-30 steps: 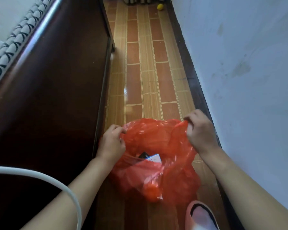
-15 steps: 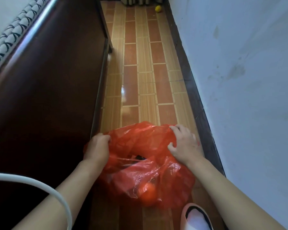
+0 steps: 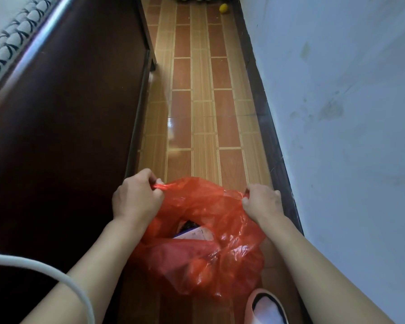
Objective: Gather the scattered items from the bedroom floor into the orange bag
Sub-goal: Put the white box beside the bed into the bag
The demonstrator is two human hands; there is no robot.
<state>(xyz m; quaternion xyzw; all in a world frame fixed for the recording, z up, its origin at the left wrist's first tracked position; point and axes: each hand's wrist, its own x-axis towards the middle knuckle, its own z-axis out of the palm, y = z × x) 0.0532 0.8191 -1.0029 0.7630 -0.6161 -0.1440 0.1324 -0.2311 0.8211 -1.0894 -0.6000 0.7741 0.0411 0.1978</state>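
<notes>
The orange plastic bag (image 3: 204, 256) hangs low in front of me over the tiled floor. My left hand (image 3: 136, 197) pinches its left handle, and my right hand (image 3: 262, 202) grips its right handle, so the mouth is stretched between them. Through the gap I see a white card or box (image 3: 194, 233) and a dark item inside. Round orange shapes show through the plastic near the bottom. A small yellow ball (image 3: 223, 8) lies far down the floor by the wall.
A dark wooden bed frame (image 3: 63, 127) runs along the left, with patterned bedding (image 3: 9, 40) on top. A white wall (image 3: 337, 101) with a dark skirting closes the right side. My pink slipper (image 3: 265, 307) is below the bag. A white cable (image 3: 40, 270) crosses the lower left.
Both hands have shifted from the bag's crumpled top to its two handles and pulled them apart. The bag now hangs with its mouth stretched wider.
</notes>
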